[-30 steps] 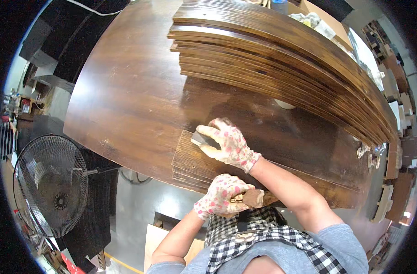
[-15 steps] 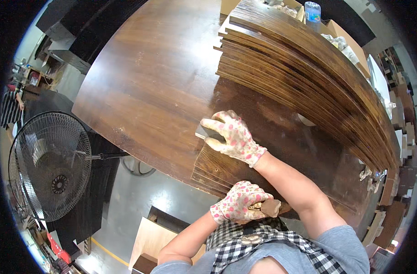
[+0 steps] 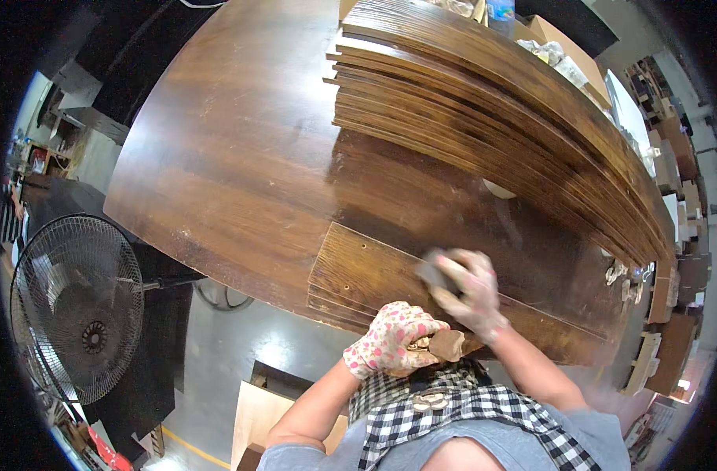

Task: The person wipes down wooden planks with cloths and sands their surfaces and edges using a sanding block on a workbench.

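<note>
My right hand (image 3: 475, 297), in a flower-patterned glove and blurred by motion, grips a grey sanding block (image 3: 432, 269). The block is over the top face of a dark brown wooden board (image 3: 339, 263) with small holes near its left end. More boards lie beneath that one at the table's near edge. My left hand (image 3: 395, 336), gloved alike, is closed around a folded brown piece (image 3: 448, 345) close to my apron. Whether that piece is cloth or sandpaper I cannot tell.
Beyond my hands, a tall stack of stained boards (image 3: 468, 118) covers the back right of the brown table (image 3: 217, 157). A black standing fan (image 3: 80, 306) is on the left. A plastic bottle (image 3: 501, 16) and an open cardboard box (image 3: 567, 51) stand behind the stack.
My right hand has swept right and nearer to me with the sanding block, from the board's left end to farther along it. My left hand keeps its hold; the view has shifted slightly.
</note>
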`<state>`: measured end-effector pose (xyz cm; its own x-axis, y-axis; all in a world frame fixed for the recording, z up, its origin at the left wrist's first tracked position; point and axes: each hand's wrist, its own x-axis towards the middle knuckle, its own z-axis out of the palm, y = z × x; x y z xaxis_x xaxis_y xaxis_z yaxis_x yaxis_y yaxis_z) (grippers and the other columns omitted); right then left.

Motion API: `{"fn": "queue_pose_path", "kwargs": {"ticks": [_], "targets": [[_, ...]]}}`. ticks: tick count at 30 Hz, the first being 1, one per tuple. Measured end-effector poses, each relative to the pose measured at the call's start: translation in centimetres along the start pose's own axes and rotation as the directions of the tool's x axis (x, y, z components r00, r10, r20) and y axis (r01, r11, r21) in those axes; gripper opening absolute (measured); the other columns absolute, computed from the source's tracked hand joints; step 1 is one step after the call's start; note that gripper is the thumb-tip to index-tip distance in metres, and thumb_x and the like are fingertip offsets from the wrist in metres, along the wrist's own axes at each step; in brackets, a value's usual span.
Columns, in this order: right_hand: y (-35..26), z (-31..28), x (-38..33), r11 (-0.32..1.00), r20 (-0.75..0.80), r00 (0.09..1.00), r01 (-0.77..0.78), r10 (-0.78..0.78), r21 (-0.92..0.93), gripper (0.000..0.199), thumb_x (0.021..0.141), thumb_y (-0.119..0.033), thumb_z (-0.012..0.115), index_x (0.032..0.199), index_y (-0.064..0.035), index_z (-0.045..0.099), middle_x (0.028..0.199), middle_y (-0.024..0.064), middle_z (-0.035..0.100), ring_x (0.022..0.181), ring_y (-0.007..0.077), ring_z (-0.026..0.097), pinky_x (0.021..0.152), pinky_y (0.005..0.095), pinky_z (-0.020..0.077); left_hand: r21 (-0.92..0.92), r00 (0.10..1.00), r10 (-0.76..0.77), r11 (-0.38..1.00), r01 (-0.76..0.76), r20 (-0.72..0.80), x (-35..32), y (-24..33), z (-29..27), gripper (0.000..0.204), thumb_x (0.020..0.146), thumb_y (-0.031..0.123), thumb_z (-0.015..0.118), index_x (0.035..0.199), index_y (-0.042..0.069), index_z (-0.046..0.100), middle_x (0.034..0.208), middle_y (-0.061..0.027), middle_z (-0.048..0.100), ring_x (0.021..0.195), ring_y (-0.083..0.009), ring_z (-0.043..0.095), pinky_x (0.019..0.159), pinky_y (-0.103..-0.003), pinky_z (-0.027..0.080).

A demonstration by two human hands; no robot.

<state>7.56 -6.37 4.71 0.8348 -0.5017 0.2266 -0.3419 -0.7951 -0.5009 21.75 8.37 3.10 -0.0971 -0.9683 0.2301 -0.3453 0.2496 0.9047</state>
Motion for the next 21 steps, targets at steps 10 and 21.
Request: {"fn": "queue_pose_path", "kwargs": {"ticks": [10,21], "targets": [[3.4,-0.9,3.2,0.989,-0.030,0.999,-0.023,0.018,-0.145,0.036,0.080,-0.023,0.070,0.113,-0.0106,0.064,0.118,0.0166,0.058,0.108,0.0351,0.054,0.090,0.0465,0.0448,-0.165,0.984,-0.142,0.979,0.123,-0.109,-2.9,1.2,0.7,0.050,0.064,0.032,0.079,0.104,0.005,0.066,0.096,-0.0109,0.068,0.088,-0.0291,0.064,0.080,-0.039,0.048],[1.9,-3.6,-1.3,0.785,0.358,0.766,-0.606,0.534,0.124,0.019,0.076,-0.021,0.067,0.081,-0.0028,0.067,0.076,0.0146,0.068,0.074,0.0244,0.068,0.069,0.0346,0.0520,0.120,0.992,-0.039,0.991,0.054,-0.124,-0.8,2.1,2.9,0.049,0.065,0.031,0.078,0.107,0.010,0.065,0.093,-0.0044,0.067,0.085,-0.0244,0.062,0.073,-0.038,0.046]]}}
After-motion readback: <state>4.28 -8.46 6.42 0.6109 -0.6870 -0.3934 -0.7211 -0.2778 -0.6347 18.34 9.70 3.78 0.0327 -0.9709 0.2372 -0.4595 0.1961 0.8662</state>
